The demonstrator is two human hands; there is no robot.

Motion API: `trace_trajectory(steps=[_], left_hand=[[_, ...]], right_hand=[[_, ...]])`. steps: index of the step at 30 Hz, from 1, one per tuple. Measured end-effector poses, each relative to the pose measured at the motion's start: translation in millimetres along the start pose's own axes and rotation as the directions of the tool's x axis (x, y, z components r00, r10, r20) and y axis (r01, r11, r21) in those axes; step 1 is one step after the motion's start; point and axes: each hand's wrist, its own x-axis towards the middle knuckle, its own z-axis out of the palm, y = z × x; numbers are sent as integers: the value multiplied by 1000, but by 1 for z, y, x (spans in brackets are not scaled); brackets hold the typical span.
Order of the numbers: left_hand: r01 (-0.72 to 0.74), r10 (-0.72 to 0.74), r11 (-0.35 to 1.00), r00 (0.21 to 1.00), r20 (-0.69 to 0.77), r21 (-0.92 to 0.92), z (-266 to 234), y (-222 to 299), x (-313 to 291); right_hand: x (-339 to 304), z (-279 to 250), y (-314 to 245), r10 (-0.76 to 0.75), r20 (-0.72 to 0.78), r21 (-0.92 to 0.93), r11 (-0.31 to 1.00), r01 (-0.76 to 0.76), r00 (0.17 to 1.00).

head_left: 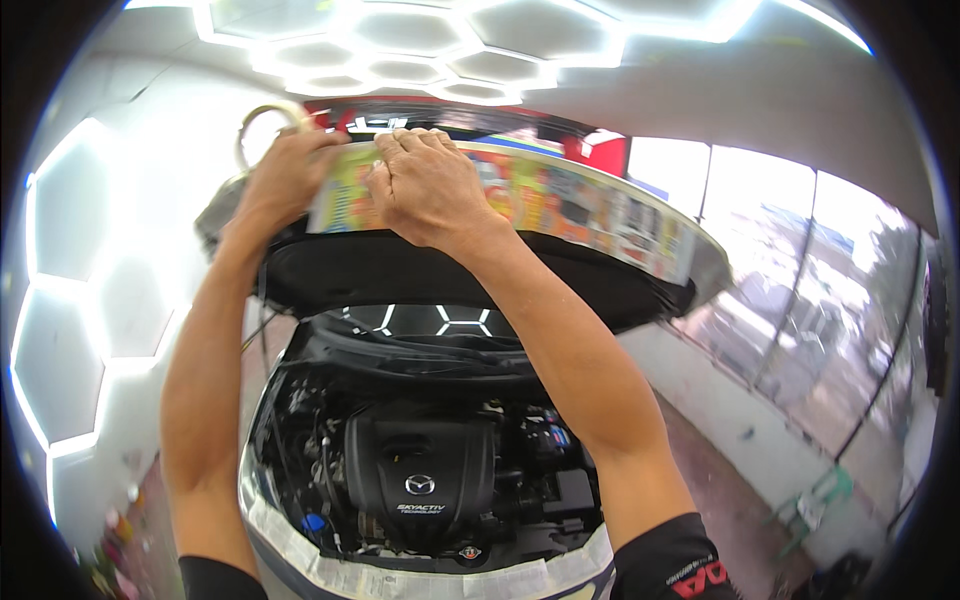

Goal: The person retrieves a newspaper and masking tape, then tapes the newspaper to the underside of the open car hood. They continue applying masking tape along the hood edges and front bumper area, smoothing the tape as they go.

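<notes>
Both my arms reach up to the raised car hood (712, 262), whose edge carries a strip of colourful printed newspaper (560, 200). At the left part of that edge, my left hand (292, 178) is closed on a roll of masking tape (246, 140), a pale ring blurred by motion. My right hand (432, 185) lies over the papered edge just to its right, fingers bent across the top and pressed together on the newspaper. Its fingertips are partly hidden. Pale tape runs along the upper rim of the paper.
Below my arms lies the engine bay with a black engine cover (420, 470). Pale paper (400, 583) covers the car's front edge. A green stool (822, 500) stands at the right by a low wall (720, 400) and windows. Hexagonal lights (410, 35) hang overhead.
</notes>
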Motion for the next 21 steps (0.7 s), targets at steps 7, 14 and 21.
trace_trajectory(steps=[7,14,21], left_hand=[[43,-44,999,997,-61,-18,8,-2,-9],[90,-67,973,991,-113,213,4,-14,-15],[-8,-62,826,993,-105,-564,37,156,-91]], right_hand=[[-133,-113,147,181,-200,-84,976,-201,963],[-237,-186,241,342,-351,-77,917,-391,872],[-231,-184,116,457,-462,193,888,-417,760]])
